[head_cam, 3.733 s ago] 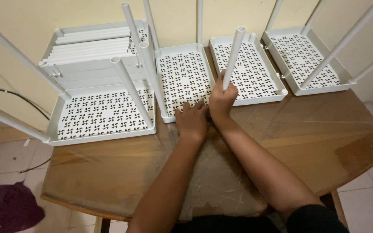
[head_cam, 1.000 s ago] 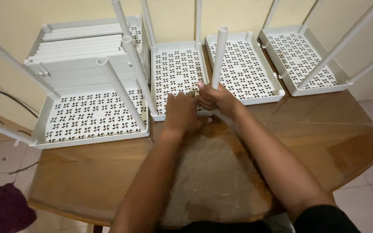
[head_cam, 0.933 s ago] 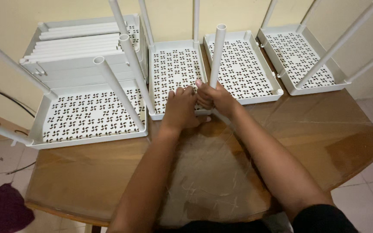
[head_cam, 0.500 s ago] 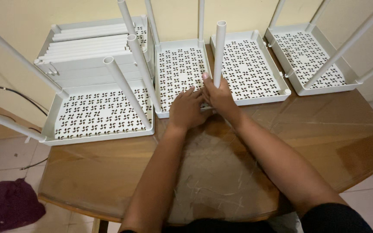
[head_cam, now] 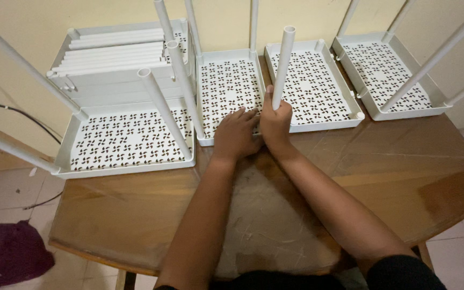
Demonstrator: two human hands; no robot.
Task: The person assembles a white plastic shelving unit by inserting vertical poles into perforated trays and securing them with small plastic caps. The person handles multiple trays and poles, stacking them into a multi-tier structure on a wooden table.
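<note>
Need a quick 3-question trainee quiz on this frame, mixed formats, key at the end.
1. True or false: the right hand grips the base of an upright white tube.
2. Which tray does the left hand rest on? A) the large tray at far left B) the narrow perforated tray left of the held tube C) the far-right tray
3. Fill in: a stack of loose white tubes lies on the pile of trays at the ____ of the wooden table.

Key: 1 true; 2 B; 3 back left
</note>
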